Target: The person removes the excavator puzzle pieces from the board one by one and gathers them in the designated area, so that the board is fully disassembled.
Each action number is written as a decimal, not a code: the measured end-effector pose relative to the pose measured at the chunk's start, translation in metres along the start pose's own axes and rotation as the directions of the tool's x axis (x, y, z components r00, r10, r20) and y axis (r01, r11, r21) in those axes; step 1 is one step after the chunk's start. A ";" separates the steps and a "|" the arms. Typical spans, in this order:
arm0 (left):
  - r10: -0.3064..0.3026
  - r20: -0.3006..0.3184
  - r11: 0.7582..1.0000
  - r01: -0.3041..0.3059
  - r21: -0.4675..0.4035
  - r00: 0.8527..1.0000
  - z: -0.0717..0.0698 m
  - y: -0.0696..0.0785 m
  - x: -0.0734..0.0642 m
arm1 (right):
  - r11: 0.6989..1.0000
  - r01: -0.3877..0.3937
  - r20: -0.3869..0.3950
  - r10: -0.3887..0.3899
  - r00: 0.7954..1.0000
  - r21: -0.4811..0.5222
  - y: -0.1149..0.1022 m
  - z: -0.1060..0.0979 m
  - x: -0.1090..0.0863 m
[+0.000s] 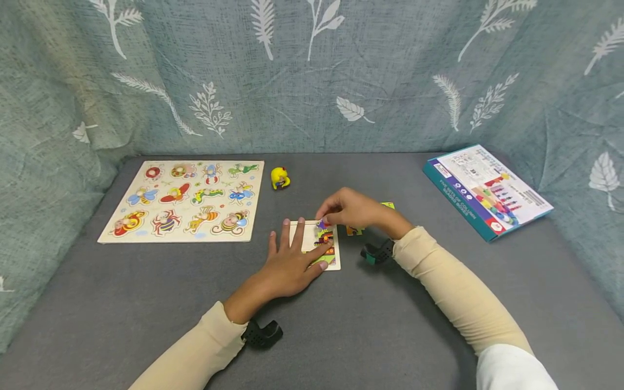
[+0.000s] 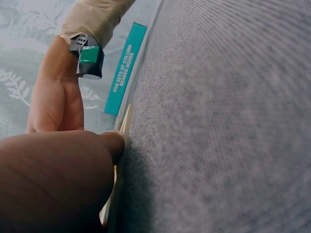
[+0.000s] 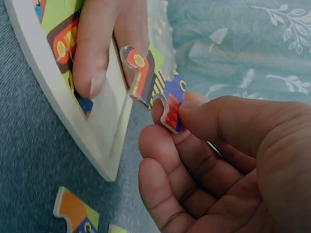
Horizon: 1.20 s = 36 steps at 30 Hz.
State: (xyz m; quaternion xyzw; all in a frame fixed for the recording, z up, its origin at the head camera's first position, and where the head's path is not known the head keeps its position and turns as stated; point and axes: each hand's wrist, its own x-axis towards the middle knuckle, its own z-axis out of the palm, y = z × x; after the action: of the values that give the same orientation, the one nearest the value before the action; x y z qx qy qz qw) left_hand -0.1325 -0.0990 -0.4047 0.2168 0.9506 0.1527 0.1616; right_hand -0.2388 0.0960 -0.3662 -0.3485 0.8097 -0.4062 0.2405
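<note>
Midway between the desk's (image 1: 195, 287) side edges, the left hand's (image 1: 290, 271) fingers extend across the puzzle board (image 1: 311, 233), presumably steadying it; the right hand (image 1: 358, 208) pinches a puzzle piece (image 3: 171, 114) by the board's far edge, apparently for fine control.

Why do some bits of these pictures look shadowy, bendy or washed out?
In the head view, the right sleeve blocks light, leaving a soft shadow on the gray table; in the left wrist view, the left hand looks dim and close; in the right wrist view, the edge of the puzzle board looks bowed, probably from the lens, and the curtain looks hazy.
</note>
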 end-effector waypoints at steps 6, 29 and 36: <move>0.002 -0.012 1.000 -0.002 0.001 1.000 0.000 0.000 0.001 | 1.000 -0.009 0.008 0.010 1.000 -0.013 0.007 -0.005 -0.006; 0.001 -0.026 1.000 -0.002 -0.020 1.000 0.002 -0.001 0.000 | 0.999 -0.038 -0.011 0.038 0.999 0.023 0.027 -0.018 -0.036; -0.002 -0.026 1.000 0.002 -0.019 1.000 0.003 -0.001 0.000 | 0.998 -0.053 -0.042 0.055 0.998 0.032 0.032 -0.022 -0.047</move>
State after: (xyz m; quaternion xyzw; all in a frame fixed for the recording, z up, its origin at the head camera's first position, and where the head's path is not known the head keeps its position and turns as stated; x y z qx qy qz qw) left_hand -0.1317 -0.0996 -0.4073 0.2123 0.9513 0.1641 0.1515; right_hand -0.2356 0.1558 -0.3756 -0.3141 0.8174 -0.4194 0.2395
